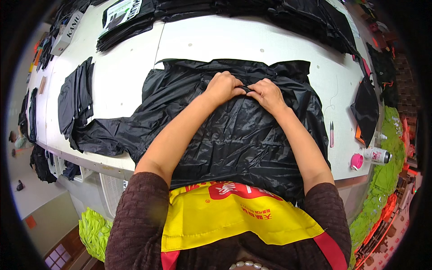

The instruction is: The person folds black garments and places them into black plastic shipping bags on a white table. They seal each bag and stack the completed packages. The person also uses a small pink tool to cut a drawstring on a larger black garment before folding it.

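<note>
Yellow apron cloth (234, 216) with red trim and red print lies nearest the camera, worn over a dark brown knitted top whose sleeves (135, 216) end above the elbows. Two bare forearms run forward from there across a large black, shiny, thin-fabric garment (234, 135) spread flat on the white worktop (225, 40). This garment covers the middle of the worktop from the near edge to about halfway back, with one long piece trailing off to the left near the front edge.

At the far part of the garment the two hands meet, almost touching. The left hand (223, 87) is curled into a closed fist, pinching a small fold of the black fabric at its fingertips. The right hand (267, 92) is likewise closed, thumb and fingers gripping the same fold just beside the left.

To the right, near the worktop's edge, lie a slim pink-handled tool (331, 134), a round pink cap (356, 161) and a white spray can (377, 155) on its side. A dark folded piece with an orange edge (365, 112) sits farther right. To the left rests a small stack of folded black fabric pieces (76, 96). Along the far edge are piles of black garments (270, 11). Bright green fabric (387, 171) is heaped below the worktop at right, more (93, 230) on the floor at left.
</note>
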Demonstrator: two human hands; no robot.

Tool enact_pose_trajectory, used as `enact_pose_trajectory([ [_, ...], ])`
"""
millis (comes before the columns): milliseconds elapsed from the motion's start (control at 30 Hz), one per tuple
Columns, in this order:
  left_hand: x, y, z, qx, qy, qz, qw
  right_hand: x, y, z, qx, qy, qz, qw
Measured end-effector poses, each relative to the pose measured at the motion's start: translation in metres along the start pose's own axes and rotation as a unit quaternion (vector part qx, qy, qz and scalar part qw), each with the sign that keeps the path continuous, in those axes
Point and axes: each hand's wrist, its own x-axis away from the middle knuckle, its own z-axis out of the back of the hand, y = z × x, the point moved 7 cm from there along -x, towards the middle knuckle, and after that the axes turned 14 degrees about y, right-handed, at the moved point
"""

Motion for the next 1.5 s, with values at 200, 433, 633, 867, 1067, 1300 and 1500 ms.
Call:
enact_pose_trajectory([
  [200, 0.010, 0.015, 0.009, -0.054, 0.112, -0.058, 0.990, -0.015, 0.032, -0.016, -0.067, -0.113, -0.153, 0.980],
  [433, -0.008, -0.006, 0.002, -0.031, 0.102, 0.010, 0.994, -0.027, 0.009, 0.000, 0.009, -0.019, 0.022, 1.000],
  [633, -0.011, 0.028, 0.018, -0.134, 0.162, -0.026, 0.977, -0.032, 0.054, -0.018, -0.094, -0.092, -0.112, 0.985],
  [867, -0.005, 0.006, -0.002, -0.134, 0.180, -0.024, 0.974, -0.079, 0.029, -0.011, 0.081, -0.148, -0.115, 0.979],
  [1067, -0.003, 0.010, 0.000, -0.166, 0.208, 0.005, 0.964, -0.111, 0.025, -0.068, 0.055, -0.116, 0.039, 0.991],
  [1300, 0.003, 0.002, -0.007, -0.139, 0.187, 0.054, 0.971, -0.128, 0.007, -0.095, 0.114, -0.100, 0.122, 0.981],
  [1500, -0.013, -0.012, -0.004, -0.098, 0.152, 0.052, 0.982, -0.152, -0.003, -0.077, -0.079, 0.002, 0.013, 0.997],
])
